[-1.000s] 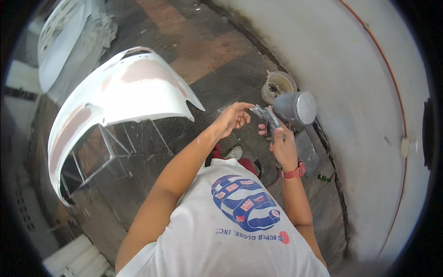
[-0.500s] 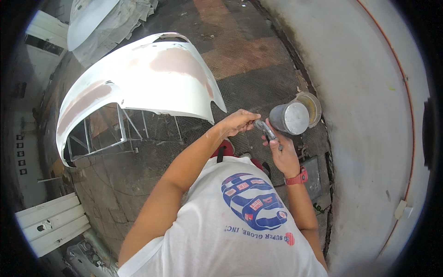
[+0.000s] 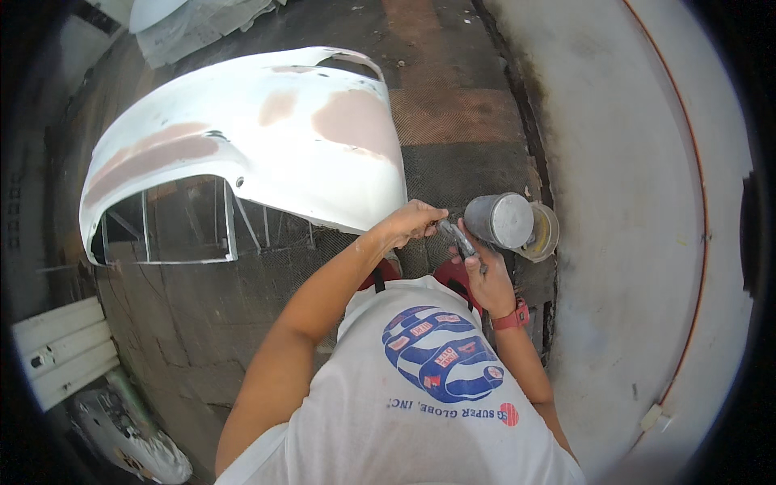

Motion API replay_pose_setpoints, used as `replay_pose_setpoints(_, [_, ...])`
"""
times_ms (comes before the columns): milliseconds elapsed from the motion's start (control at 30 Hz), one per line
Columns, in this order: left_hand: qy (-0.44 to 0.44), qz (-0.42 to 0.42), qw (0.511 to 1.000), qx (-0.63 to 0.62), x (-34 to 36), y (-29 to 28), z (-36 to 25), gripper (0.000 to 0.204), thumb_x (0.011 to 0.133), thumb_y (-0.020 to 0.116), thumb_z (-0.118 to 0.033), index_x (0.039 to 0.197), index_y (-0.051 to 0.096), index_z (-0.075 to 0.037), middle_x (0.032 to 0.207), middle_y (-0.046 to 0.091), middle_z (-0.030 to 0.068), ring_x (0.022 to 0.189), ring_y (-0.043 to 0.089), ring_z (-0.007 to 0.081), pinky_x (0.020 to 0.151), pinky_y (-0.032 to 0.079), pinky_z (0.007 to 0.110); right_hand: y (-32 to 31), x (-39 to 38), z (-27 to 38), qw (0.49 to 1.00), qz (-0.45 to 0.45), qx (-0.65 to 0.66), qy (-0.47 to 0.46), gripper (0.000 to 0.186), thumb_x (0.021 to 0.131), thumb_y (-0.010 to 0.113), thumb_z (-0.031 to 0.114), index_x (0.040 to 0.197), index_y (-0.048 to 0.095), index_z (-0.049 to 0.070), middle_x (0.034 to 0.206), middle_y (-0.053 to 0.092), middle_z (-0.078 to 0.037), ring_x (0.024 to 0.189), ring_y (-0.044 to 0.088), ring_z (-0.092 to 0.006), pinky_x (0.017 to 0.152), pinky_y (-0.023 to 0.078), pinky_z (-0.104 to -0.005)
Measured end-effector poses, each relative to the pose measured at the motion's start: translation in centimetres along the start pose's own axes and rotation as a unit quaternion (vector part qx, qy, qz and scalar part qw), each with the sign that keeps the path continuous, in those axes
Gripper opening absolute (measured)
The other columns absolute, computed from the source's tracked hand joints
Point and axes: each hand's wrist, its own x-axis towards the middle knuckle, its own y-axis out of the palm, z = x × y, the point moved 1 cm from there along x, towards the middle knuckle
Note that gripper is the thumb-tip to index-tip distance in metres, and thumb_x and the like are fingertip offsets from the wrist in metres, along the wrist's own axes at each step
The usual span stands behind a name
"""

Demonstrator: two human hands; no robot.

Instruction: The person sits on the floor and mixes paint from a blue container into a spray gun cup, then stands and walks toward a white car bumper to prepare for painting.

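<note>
In front of my body I hold a grey metal spray gun with a silver lidded cup on its far right side. My right hand, a red watch at its wrist, is wrapped round the gun's handle. At the gun's other end, my left hand is closed, thumb and fingertips pinched against it; the exact spot they grip is hard to make out. Ahead and to the left stands a large white car body panel with pinkish-brown patches and a wheel-arch cutout, its near corner close beyond my left hand.
A thin metal stand supports the panel. Behind the cup sits a clear tub with yellowish contents. A grey wall with an orange hose runs along the right. White ridged panels lie at lower left; sheeting covers something at far left.
My view has shifted, and the white panel now appears closer to my left hand and more to the right. The spray gun is slightly turned; both hands keep their hold.
</note>
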Motion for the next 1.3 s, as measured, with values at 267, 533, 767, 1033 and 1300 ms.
replay_pose_setpoints(267, [0.073,-0.125,0.987,0.071,-9.4,1.3,-2.7,0.051,0.104,0.065,-0.049,0.092,0.079,-0.002,0.069,0.069,0.0078,0.058,0.057,0.011,0.055,0.046,0.027,-0.5,0.8,5.5,0.996,0.09,-0.01,-0.026,0.078,0.105,0.049,0.063,0.156,0.05,0.005,0.132,0.068,-0.024,0.109,0.073,-0.0266,0.095,0.058,-0.0389])
replay_pose_setpoints(533, [0.151,-0.303,0.871,0.356,-13.0,5.9,-6.5,0.039,0.105,0.062,-0.036,0.109,0.078,-0.001,0.087,0.078,0.0174,0.078,0.074,0.03,0.076,0.059,0.042,-2.6,1.5,5.5,0.992,0.103,-0.044,-0.056,0.074,0.106,0.049,0.061,0.158,0.049,0.009,0.131,0.069,-0.024,0.108,0.073,-0.026,0.094,0.056,-0.0381])
replay_pose_setpoints(767, [0.152,-0.304,0.93,0.139,-9.3,9.1,-8.3,0.041,0.105,0.063,-0.027,0.14,0.064,-0.006,0.121,0.074,0.0189,0.103,0.072,0.0275,0.091,0.056,0.041,-13.0,7.4,-1.0,0.987,-0.059,0.075,0.13,0.059,0.112,0.044,0.051,0.151,0.056,0.008,0.109,0.075,-0.011,0.083,0.071,-0.0137,0.055,0.05,-0.0258])
replay_pose_setpoints(1033, [0.048,-0.251,0.935,0.246,7.6,6.8,-13.3,0.042,0.103,0.065,-0.027,0.138,0.064,-0.003,0.123,0.074,0.0201,0.107,0.073,0.032,0.096,0.056,0.041,-28.4,25.9,-9.5,0.963,-0.201,0.081,0.157,0.064,0.111,0.041,0.058,0.111,0.067,-0.001,0.097,0.074,-0.011,0.073,0.068,-0.0134,0.048,0.048,-0.0259])
replay_pose_setpoints(1300, [0.066,-0.27,0.746,0.606,17.0,5.0,-15.2,0.057,0.095,0.073,-0.033,0.146,0.058,-0.011,0.148,0.056,0.0194,0.139,0.05,0.0382,0.115,0.043,0.051,-29.3,31.5,-10.1,0.984,0.0,0.098,0.15,0.054,0.112,0.045,0.05,0.129,0.068,0.004,0.094,0.076,-0.006,0.064,0.063,-0.011,0.053,0.05,-0.027])
